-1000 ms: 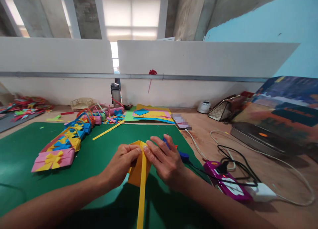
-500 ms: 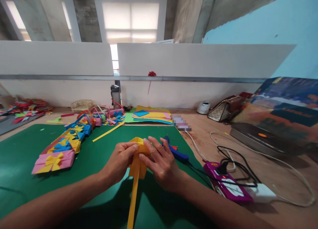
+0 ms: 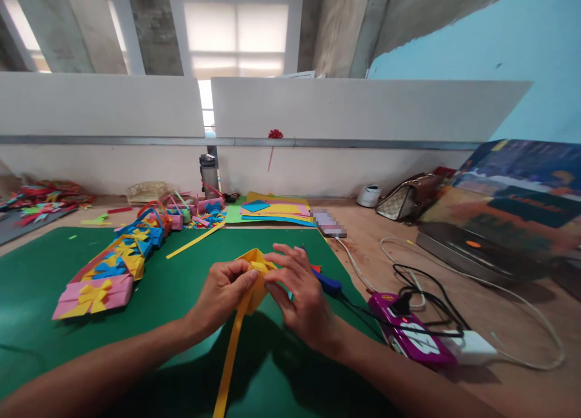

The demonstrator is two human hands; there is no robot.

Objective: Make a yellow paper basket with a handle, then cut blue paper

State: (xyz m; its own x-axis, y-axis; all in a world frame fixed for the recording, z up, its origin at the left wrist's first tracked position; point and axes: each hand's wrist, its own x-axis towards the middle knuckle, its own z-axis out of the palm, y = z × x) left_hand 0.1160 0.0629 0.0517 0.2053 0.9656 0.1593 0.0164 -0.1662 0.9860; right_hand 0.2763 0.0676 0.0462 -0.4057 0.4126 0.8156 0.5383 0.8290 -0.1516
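Note:
In the middle of the head view is a small folded yellow paper box [image 3: 258,296], held above the green mat [image 3: 181,363]. A long yellow paper strip [image 3: 228,357] hangs from it toward the near edge. My left hand [image 3: 222,294] is closed, its thumb and forefinger pinching the box's upper edge where the strip meets it. On the other side, my right hand [image 3: 302,297] has thumb and forefinger together at the box's right edge, its other fingers raised. Behind the right hand lies a blue glue gun [image 3: 327,283], partly hidden.
Finished paper baskets [image 3: 97,294] in pink, yellow and blue stand in a row at left. Behind lie coloured paper sheets [image 3: 276,211], a loose yellow strip [image 3: 195,239] and a grey bottle [image 3: 209,177]. A purple power strip [image 3: 411,330] with cables is at right.
The box has turned slightly and its top edge shows more. My right hand has drawn back a little to the right, its fingers off the front. The strip's lower end has swung left.

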